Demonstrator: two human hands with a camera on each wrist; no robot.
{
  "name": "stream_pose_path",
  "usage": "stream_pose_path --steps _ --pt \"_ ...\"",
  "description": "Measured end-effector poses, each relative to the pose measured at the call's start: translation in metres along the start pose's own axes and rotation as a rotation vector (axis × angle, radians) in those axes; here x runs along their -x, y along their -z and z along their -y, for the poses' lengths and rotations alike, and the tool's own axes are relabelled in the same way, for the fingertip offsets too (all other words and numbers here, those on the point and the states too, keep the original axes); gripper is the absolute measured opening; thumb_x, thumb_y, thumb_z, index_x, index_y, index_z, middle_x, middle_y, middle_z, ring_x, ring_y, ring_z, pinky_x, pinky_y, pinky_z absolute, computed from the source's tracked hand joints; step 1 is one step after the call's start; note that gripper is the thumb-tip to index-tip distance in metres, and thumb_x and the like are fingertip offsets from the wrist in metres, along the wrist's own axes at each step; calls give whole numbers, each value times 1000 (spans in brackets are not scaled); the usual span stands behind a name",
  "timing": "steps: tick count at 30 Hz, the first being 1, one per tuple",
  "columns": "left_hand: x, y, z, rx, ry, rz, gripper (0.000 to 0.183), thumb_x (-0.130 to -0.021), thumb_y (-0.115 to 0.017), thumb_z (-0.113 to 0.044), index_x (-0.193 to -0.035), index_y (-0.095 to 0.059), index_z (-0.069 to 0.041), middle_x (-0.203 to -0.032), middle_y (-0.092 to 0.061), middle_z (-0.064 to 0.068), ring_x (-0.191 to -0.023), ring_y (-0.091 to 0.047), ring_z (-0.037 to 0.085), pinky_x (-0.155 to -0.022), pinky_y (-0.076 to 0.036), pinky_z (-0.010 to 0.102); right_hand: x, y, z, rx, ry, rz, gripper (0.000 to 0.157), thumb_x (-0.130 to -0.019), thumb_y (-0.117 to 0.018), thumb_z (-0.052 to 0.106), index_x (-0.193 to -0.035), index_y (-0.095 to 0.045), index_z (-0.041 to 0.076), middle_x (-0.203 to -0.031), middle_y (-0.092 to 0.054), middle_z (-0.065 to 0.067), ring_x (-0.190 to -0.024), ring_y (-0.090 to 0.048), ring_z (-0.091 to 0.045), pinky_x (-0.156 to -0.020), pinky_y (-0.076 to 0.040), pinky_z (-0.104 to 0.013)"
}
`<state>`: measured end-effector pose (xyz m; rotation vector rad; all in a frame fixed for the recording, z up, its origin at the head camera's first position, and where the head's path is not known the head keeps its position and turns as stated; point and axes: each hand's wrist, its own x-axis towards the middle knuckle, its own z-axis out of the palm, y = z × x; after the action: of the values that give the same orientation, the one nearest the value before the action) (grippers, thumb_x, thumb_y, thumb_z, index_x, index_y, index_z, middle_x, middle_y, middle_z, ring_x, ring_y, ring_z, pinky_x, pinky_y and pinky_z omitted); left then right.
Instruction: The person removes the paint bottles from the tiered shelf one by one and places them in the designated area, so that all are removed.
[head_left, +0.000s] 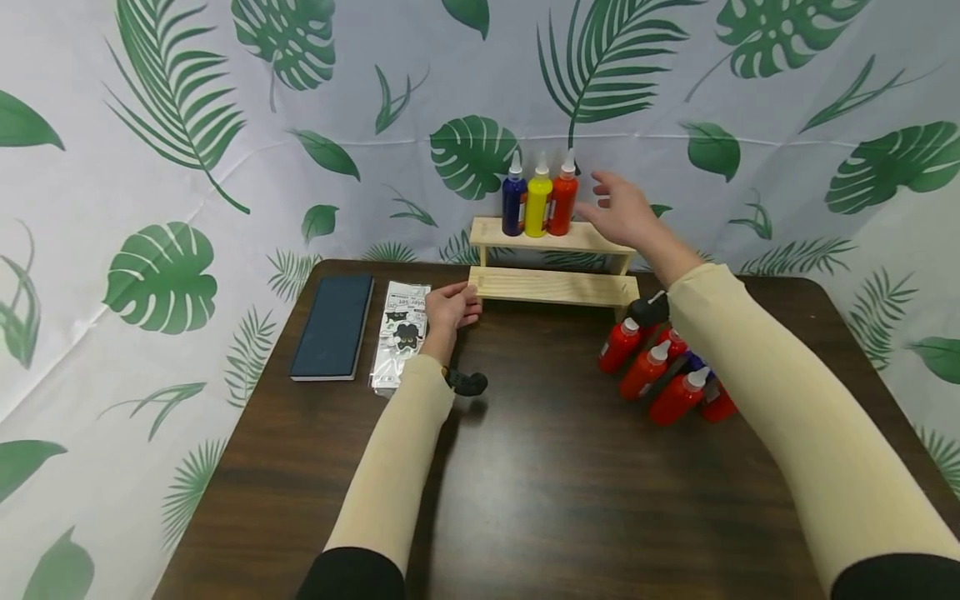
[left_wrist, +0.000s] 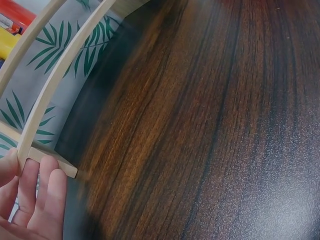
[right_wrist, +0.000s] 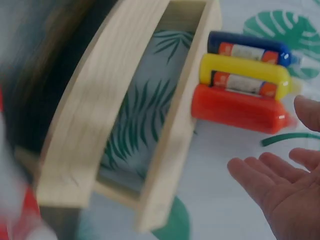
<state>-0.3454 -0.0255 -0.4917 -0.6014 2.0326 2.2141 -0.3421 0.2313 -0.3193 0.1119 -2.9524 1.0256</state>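
A two-tier wooden rack (head_left: pixel 555 286) stands at the back of the table. On its upper step a blue bottle (head_left: pixel 513 200), a yellow bottle (head_left: pixel 537 202) and a red bottle (head_left: pixel 562 200) stand upright side by side, white nozzles up. My left hand (head_left: pixel 450 307) pinches the left end of the lower step, thumb on top and fingers beneath, as the left wrist view shows. Right of the red bottle, my right hand (head_left: pixel 624 212) is raised over the upper step with its fingers spread and nothing in it; the right wrist view shows a gap between its fingertips and the red bottle (right_wrist: pixel 240 108).
Several red bottles (head_left: pixel 645 372) stand in a group at the table's right, partly hidden by my right forearm, with a bit of blue among them. A dark blue notebook (head_left: pixel 332 327) and a clear packet (head_left: pixel 400 333) lie at left. Leaf-print cloth (head_left: pixel 390 150) hangs behind.
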Motion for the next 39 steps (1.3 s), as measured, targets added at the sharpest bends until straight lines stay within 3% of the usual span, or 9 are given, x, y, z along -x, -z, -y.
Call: stream_pose_path --steps 10,14,18,22,31,39 --pt "-5 -1 2 -15 -3 10 25 -87 -72 -19 -110 -71 -8 -94 -72 17 -69 -72 20 -51 -57 26 -31 -36 -5 -255 -98 -48 69 -100 -49 31 -155 -9 16 -154 -28 -14 -138 -34 -30 -111 -35 -41" --pt "-5 -2 2 -24 -14 19 26 -87 -72 -18 -111 -70 -7 -95 -72 17 -67 -71 19 -51 -57 26 -34 -43 -2 -283 -153 -113 64 -100 -48 33 -154 -16 20 -152 -33 -10 -136 -37 -26 -110 -38 -39" --pt "-7 -2 3 -27 -14 21 27 -87 -72 -17 -112 -70 -7 -95 -72 16 -67 -71 19 -50 -57 26 -34 -46 0 -287 -178 -197 53 -100 -48 29 -147 -27 15 -146 -40 -10 -131 -42 -25 -108 -40 -37" --pt "-8 -2 4 -24 5 7 25 -86 -73 -16 -109 -71 -7 -92 -73 15 -64 -70 18 -48 -57 26 -32 -46 3 -289 -179 -213 50 -100 -49 27 -143 -29 12 -144 -42 -10 -128 -44 -24 -107 -41 -34" --pt "-6 -5 3 -19 8 18 25 -86 -73 -17 -110 -71 -8 -90 -73 14 -69 -72 21 -51 -58 28 -9 -19 13 -363 -158 -256 45 -99 -51 28 -141 -37 18 -140 -45 -10 -120 -51 -24 -101 -47 -32" --pt "-9 -2 4 -19 6 7 25 -86 -73 -17 -109 -71 -8 -90 -73 13 -64 -70 17 -51 -58 27 50 24 33 -406 -52 -264 49 -98 -53 28 -142 -35 19 -143 -45 -10 -118 -52 -27 -100 -48 -41"
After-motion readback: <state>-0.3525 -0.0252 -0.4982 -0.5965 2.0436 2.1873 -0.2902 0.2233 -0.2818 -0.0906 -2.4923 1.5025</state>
